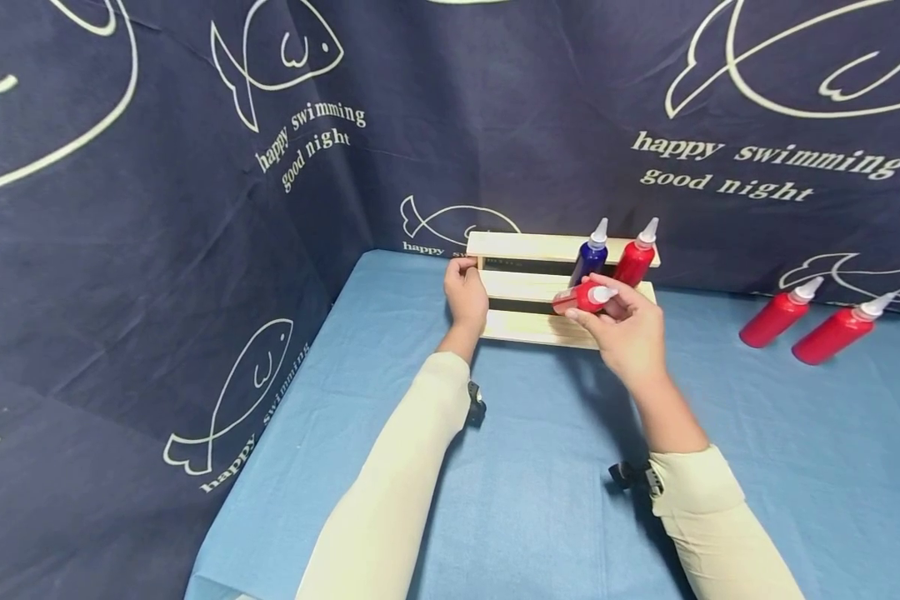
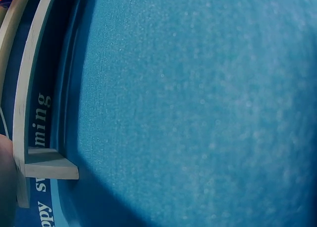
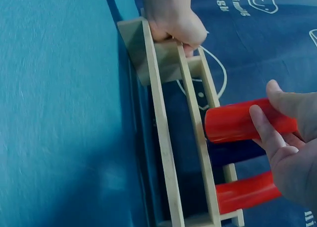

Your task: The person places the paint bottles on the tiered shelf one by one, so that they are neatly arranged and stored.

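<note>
A pale wooden slatted rack (image 1: 525, 286) stands at the back of the table. Its left end is gripped by my left hand (image 1: 467, 296), with curled fingers. My right hand (image 1: 636, 329) holds a red squeeze bottle (image 1: 583, 297) with a white pointed cap, tilted in front of the rack's right half. From the right wrist, the base of this bottle (image 3: 229, 123) appears close to the slats; touching or not, I cannot tell. Behind it, a dark blue bottle (image 1: 587, 258) and another red bottle (image 1: 634, 264) stand in the rack, their lower parts partly hidden.
Two more red bottles with white tips, one (image 1: 774, 320) beside the other (image 1: 832, 336), stand on the blue cloth (image 1: 525, 475) to the right. A dark curtain (image 1: 540, 125) with white fish drawings hangs close behind the rack and along the left side.
</note>
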